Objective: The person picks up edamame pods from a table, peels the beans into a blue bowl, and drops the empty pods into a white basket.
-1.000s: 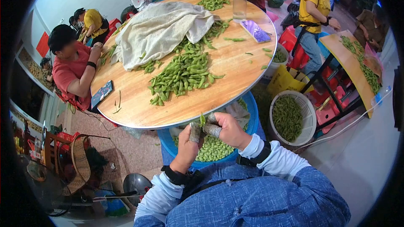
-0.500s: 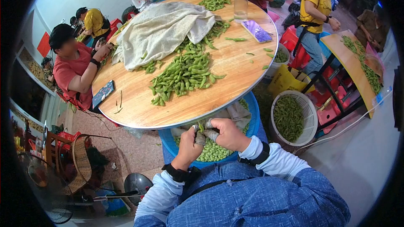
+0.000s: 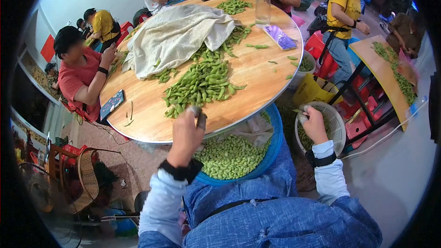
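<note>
My left hand (image 3: pixel 187 131) is over the near edge of the round wooden table (image 3: pixel 151 126), beside a pile of green pods (image 3: pixel 200 82). Its wrapped fingertips are near the pods, and whether anything is between them cannot be made out. My right hand (image 3: pixel 313 123) is above the white basket (image 3: pixel 339 134) of pods, with its wrapped thumb and finger pinched together at what looks like a pod husk. Between the hands, a blue basin (image 3: pixel 275 144) in front of my lap holds many shelled green beans (image 3: pixel 229 158) and a pale cloth (image 3: pixel 252 129).
A large cloth (image 3: pixel 174 39) covers part of the table. A bottle (image 3: pixel 262 8), a purple phone (image 3: pixel 280 37) and a dark phone (image 3: pixel 112 103) lie or stand around it. A person in red (image 3: pixel 85 73) sits at the left; others are beyond.
My hands have moved apart from above the basin. The left went up to the table edge and pods; the right went right, over the white basket. More beans show in the basin.
</note>
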`<control>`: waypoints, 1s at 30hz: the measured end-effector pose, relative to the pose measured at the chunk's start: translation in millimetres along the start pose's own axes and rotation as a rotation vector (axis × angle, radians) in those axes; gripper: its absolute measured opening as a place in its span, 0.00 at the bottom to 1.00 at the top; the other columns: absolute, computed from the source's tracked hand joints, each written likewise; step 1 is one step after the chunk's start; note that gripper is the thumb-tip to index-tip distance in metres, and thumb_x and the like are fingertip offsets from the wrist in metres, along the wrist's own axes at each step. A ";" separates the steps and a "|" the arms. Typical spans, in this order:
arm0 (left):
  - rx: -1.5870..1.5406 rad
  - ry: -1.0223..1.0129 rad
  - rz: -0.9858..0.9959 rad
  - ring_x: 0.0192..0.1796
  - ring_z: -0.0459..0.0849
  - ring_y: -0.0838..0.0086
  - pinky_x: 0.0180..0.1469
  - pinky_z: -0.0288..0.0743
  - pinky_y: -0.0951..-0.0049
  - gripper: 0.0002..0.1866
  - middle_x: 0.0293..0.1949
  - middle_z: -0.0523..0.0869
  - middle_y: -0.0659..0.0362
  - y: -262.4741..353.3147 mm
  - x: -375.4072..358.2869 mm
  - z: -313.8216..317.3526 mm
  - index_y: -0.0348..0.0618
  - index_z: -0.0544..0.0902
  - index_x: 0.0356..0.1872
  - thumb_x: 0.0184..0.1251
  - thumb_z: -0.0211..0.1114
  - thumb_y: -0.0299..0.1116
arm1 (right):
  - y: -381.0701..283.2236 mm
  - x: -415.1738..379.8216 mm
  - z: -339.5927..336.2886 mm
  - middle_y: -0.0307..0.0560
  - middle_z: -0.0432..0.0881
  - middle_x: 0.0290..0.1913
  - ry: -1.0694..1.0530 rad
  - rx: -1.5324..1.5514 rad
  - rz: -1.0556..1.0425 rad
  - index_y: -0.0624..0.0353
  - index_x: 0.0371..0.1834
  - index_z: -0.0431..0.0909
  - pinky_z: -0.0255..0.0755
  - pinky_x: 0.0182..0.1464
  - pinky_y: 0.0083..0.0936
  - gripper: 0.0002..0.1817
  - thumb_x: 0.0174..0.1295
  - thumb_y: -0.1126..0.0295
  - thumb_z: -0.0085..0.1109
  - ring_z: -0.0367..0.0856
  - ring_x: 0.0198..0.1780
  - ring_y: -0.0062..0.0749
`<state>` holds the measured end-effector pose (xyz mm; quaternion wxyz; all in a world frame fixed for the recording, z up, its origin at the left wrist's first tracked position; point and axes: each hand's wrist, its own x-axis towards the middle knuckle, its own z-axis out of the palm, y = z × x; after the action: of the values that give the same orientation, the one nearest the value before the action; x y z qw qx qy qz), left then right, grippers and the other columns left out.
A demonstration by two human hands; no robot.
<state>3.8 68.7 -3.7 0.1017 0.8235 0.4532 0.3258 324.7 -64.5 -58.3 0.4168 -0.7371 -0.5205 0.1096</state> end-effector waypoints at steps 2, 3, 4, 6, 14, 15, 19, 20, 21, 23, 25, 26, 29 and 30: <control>0.086 0.061 0.075 0.29 0.78 0.53 0.31 0.70 0.60 0.07 0.25 0.79 0.47 -10.8 27.2 9.8 0.37 0.74 0.29 0.50 0.61 0.27 | -4.9 -4.0 0.9 0.46 0.79 0.30 0.014 0.296 0.097 0.67 0.36 0.74 0.69 0.37 0.22 0.09 0.50 0.80 0.53 0.76 0.32 0.27; 0.139 0.004 0.079 0.30 0.78 0.53 0.32 0.70 0.59 0.08 0.25 0.79 0.47 -16.9 35.7 14.6 0.37 0.74 0.30 0.50 0.62 0.28 | -8.0 -6.7 5.3 0.44 0.79 0.31 -0.025 0.400 0.117 0.67 0.36 0.74 0.69 0.37 0.21 0.09 0.50 0.81 0.53 0.75 0.33 0.24; 0.193 -0.052 0.085 0.31 0.78 0.52 0.32 0.70 0.59 0.09 0.26 0.79 0.46 -22.5 43.8 19.1 0.37 0.74 0.31 0.51 0.62 0.29 | -12.5 -7.8 10.8 0.41 0.78 0.31 -0.064 0.505 0.135 0.67 0.36 0.74 0.69 0.37 0.20 0.09 0.50 0.81 0.52 0.74 0.34 0.22; 0.255 -0.097 0.104 0.31 0.78 0.52 0.32 0.70 0.59 0.09 0.25 0.79 0.46 -27.8 48.8 25.8 0.36 0.74 0.32 0.50 0.62 0.28 | -33.4 -7.9 16.9 0.43 0.79 0.32 -0.167 0.481 0.085 0.66 0.37 0.76 0.69 0.38 0.20 0.09 0.52 0.80 0.52 0.75 0.35 0.22; -0.691 -0.087 -0.278 0.24 0.76 0.77 0.24 0.69 0.78 0.09 0.21 0.79 0.62 -16.8 24.0 3.9 0.34 0.77 0.36 0.52 0.63 0.23 | -108.8 -6.7 58.0 0.41 0.79 0.31 -0.473 0.743 -0.064 0.65 0.40 0.76 0.68 0.34 0.17 0.10 0.56 0.76 0.51 0.74 0.33 0.19; -0.847 -0.148 -0.399 0.24 0.73 0.86 0.23 0.65 0.85 0.07 0.23 0.78 0.67 2.5 17.1 -7.5 0.35 0.78 0.35 0.54 0.63 0.24 | -117.2 -6.5 62.7 0.40 0.78 0.31 -0.518 0.807 -0.005 0.65 0.40 0.76 0.67 0.33 0.15 0.10 0.56 0.75 0.50 0.74 0.32 0.18; -1.167 -0.317 -0.461 0.22 0.71 0.86 0.22 0.63 0.87 0.08 0.24 0.79 0.66 23.0 -7.5 -17.1 0.38 0.78 0.36 0.54 0.62 0.24 | -141.1 -3.2 69.3 0.37 0.77 0.28 -0.658 1.025 0.168 0.63 0.36 0.76 0.63 0.27 0.10 0.08 0.58 0.74 0.49 0.71 0.28 0.15; -1.195 -0.340 -0.476 0.22 0.72 0.86 0.22 0.63 0.87 0.08 0.24 0.79 0.66 26.3 -8.8 -19.5 0.38 0.78 0.36 0.54 0.62 0.24 | -143.7 -2.3 69.7 0.36 0.76 0.27 -0.687 1.071 0.197 0.63 0.35 0.76 0.62 0.26 0.09 0.07 0.58 0.73 0.48 0.70 0.26 0.14; -1.222 -0.362 -0.491 0.23 0.72 0.86 0.22 0.64 0.86 0.08 0.25 0.79 0.66 28.6 -9.9 -22.1 0.38 0.78 0.36 0.54 0.62 0.24 | -147.0 -1.6 68.7 0.36 0.76 0.27 -0.687 1.087 0.213 0.62 0.34 0.75 0.62 0.25 0.10 0.07 0.58 0.73 0.48 0.69 0.26 0.14; -1.267 -0.396 -0.498 0.23 0.72 0.86 0.22 0.64 0.86 0.08 0.26 0.79 0.65 29.9 -10.6 -25.5 0.38 0.78 0.36 0.54 0.62 0.23 | -152.7 0.3 65.8 0.35 0.76 0.26 -0.689 1.116 0.244 0.61 0.32 0.75 0.62 0.25 0.10 0.06 0.58 0.73 0.47 0.69 0.26 0.13; -1.300 -0.423 -0.483 0.23 0.72 0.85 0.22 0.64 0.86 0.08 0.27 0.80 0.64 29.2 -9.5 -28.1 0.37 0.78 0.36 0.53 0.62 0.23 | -153.4 2.3 66.1 0.36 0.76 0.26 -0.703 1.112 0.237 0.62 0.32 0.75 0.62 0.25 0.10 0.06 0.58 0.73 0.47 0.69 0.25 0.13; -1.295 -0.425 -0.488 0.23 0.73 0.85 0.23 0.64 0.86 0.08 0.27 0.80 0.64 29.9 -9.4 -29.4 0.37 0.78 0.36 0.53 0.62 0.23 | -153.2 2.6 66.5 0.36 0.76 0.26 -0.711 1.111 0.235 0.62 0.31 0.75 0.62 0.25 0.10 0.07 0.59 0.73 0.46 0.69 0.25 0.13; -1.275 -0.444 -0.498 0.23 0.73 0.85 0.23 0.64 0.87 0.08 0.27 0.80 0.63 30.5 -9.7 -31.3 0.37 0.78 0.36 0.53 0.63 0.23 | -152.0 2.8 67.6 0.37 0.76 0.26 -0.729 1.121 0.248 0.62 0.31 0.74 0.62 0.24 0.10 0.07 0.59 0.74 0.45 0.69 0.25 0.14; -1.266 -0.456 -0.499 0.23 0.73 0.85 0.23 0.64 0.87 0.08 0.27 0.80 0.63 28.3 -9.9 -31.4 0.37 0.78 0.36 0.53 0.63 0.23 | -152.7 2.9 67.3 0.37 0.76 0.26 -0.734 1.112 0.249 0.62 0.31 0.74 0.62 0.24 0.10 0.07 0.58 0.74 0.45 0.69 0.24 0.14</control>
<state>-0.5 40.5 29.1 0.7234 0.5259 0.3196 0.3130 182.6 -11.4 11.5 0.5145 -0.3824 -0.4057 0.6515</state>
